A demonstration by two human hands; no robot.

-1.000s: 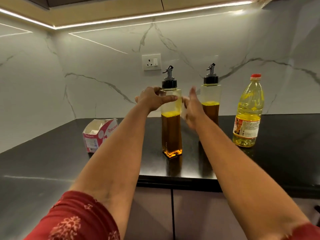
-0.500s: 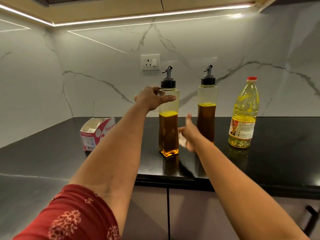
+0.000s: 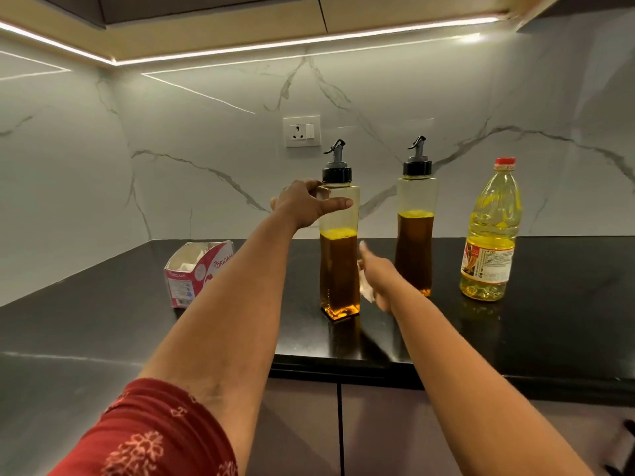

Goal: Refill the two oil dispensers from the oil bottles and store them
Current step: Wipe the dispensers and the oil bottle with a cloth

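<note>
Two tall clear oil dispensers with black pourer caps stand on the black counter, each holding dark amber oil. My left hand grips the upper part of the left dispenser, thumb across its front. My right hand holds a white tissue against that dispenser's lower right side. The right dispenser stands free behind my right hand. A plastic oil bottle with a red cap and pale yellow oil stands to the right.
An open pink and white tissue box sits on the counter to the left. A wall socket is on the marble backsplash. Cabinet doors lie below the counter edge.
My right hand has slid down the side of the left dispenser from near its top to its lower half. My left hand has kept its hold.
</note>
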